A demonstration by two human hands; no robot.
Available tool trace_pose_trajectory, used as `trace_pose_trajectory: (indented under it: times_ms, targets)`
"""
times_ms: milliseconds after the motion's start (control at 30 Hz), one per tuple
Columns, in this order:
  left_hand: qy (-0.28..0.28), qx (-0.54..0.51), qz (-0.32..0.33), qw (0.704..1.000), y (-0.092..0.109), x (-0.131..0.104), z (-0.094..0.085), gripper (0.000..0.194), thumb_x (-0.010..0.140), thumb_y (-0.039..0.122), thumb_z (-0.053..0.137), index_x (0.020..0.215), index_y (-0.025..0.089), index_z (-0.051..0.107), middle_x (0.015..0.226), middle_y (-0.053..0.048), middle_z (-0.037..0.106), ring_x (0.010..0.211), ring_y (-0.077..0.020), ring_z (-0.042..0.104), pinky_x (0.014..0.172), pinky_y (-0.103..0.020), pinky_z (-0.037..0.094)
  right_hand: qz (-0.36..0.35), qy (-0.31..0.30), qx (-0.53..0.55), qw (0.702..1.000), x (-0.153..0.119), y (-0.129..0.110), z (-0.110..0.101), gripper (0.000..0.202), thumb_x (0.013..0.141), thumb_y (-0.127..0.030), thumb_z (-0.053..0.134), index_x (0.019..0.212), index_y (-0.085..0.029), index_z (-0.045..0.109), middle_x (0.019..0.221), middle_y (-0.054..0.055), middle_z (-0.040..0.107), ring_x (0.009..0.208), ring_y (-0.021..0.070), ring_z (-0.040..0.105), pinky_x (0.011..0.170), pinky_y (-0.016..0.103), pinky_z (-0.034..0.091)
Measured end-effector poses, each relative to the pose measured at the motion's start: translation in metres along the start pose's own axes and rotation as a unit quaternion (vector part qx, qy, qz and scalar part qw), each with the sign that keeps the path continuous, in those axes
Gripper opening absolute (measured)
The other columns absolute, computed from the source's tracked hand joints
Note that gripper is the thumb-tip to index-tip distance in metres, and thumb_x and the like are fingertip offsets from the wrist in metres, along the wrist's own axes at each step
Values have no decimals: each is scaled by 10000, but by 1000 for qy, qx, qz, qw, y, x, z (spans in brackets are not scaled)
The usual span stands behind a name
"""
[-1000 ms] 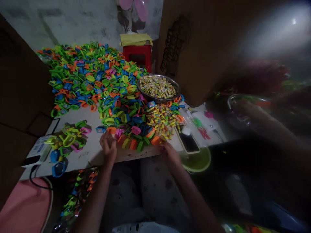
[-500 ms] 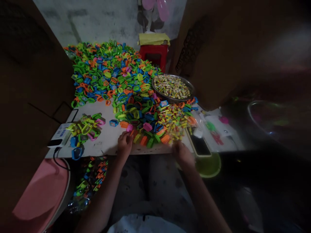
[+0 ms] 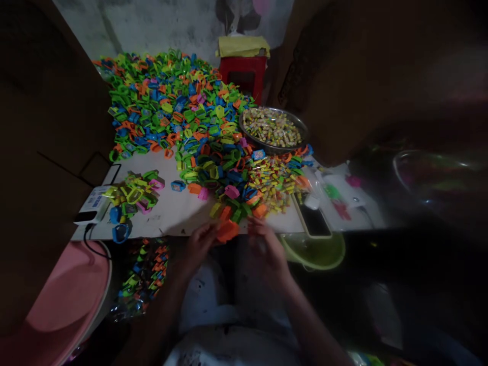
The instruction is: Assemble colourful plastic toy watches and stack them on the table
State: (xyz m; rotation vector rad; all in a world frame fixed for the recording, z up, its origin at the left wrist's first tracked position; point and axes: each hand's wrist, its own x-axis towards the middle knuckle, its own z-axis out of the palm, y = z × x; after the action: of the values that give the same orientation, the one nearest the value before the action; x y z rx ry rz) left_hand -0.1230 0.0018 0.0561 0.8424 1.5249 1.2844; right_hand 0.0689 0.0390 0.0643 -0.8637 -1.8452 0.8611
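Note:
Between my hands, at the table's front edge, is an orange plastic piece (image 3: 227, 231), gripped at its left side by the closed fingers of my left hand (image 3: 203, 241). My right hand (image 3: 265, 241) is just right of it, fingers bent together and blurred; whether something small is in them cannot be made out. Beyond them lies a large heap of colourful plastic toy watches (image 3: 179, 107). Small yellow and red pieces (image 3: 272, 183) are piled to the right, below a metal bowl (image 3: 301, 129) full of similar pieces.
A smaller watch pile (image 3: 135, 193) and a white box with a cable (image 3: 92, 203) are at the left. A phone (image 3: 315, 221) lies at the right, above a green basin (image 3: 331, 254). A pink container (image 3: 72, 290) stands lower left; a red stool (image 3: 244, 68) is behind.
My left hand has moved right and nearer, now holding the orange piece. My right hand has moved left towards it. The view has tilted slightly downward.

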Motion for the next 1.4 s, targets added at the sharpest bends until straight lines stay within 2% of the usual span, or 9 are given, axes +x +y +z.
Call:
trace_pose_trajectory:
  times_ms: [133,233,367,467,633,800,1033,1233,1400]
  targets:
    - [-43,-13,-36,998,19,-34,24,464,803,645,542,942,214,641,931,-47,720,904,-207,680,693,-279,563,-64,-75,-14,995,-2,-23,16,299,916,-123,448,1167,-244,556,1255,89,653,1179,182,599,982,362,490]
    - [-54,-18,13,998,25,-39,29,517,720,675,625,962,220,579,926,-53,709,901,-210,674,724,-297,556,-19,-62,40,997,-10,-22,18,362,921,-122,462,1245,-268,528,1284,70,640,1186,176,597,978,351,497]
    - [-58,-22,35,997,31,-41,28,460,659,511,763,923,211,535,902,-50,714,839,-203,683,736,-313,556,41,-13,124,991,-17,-18,11,268,946,-175,460,1180,-261,558,1208,71,658,1113,188,626,922,340,516]
    - [-57,6,85,995,38,-45,25,320,764,376,699,975,210,524,955,-52,728,856,-178,693,797,-307,557,39,23,63,997,-19,-19,5,216,931,-195,498,1122,-248,585,1048,52,676,961,176,646,852,313,522]
    - [-79,69,145,984,45,-52,21,265,817,294,662,1032,210,532,1023,-58,730,908,-165,706,800,-271,560,18,5,6,1000,-17,-29,-2,211,936,-208,474,1134,-226,547,995,53,678,844,154,652,734,266,535]
    - [-70,114,151,979,42,-55,22,282,820,304,677,1054,211,550,1030,-60,726,926,-171,704,807,-270,556,-41,-22,-28,998,-10,-40,-7,195,918,-145,444,1063,-218,552,944,54,681,842,161,649,738,281,528]
    - [-90,112,137,980,37,-57,22,331,860,368,634,1135,221,522,1110,-80,695,1007,-181,678,872,-290,533,-67,0,-47,997,-9,-39,-7,194,898,-97,459,1024,-236,506,957,51,661,861,165,641,720,280,511]
    - [-77,137,114,981,33,-60,25,370,864,390,619,1171,226,493,1097,-71,681,1006,-181,669,859,-280,521,-106,-53,-119,986,-8,-39,-10,192,898,-55,411,990,-216,464,928,61,613,802,176,574,709,304,472]
    - [-51,166,91,981,24,-59,29,256,828,364,630,981,220,484,862,6,625,753,-127,626,670,-213,475,-104,-137,-267,948,-12,-29,-10,79,895,-142,445,892,-188,510,788,59,590,703,203,509,636,323,390]
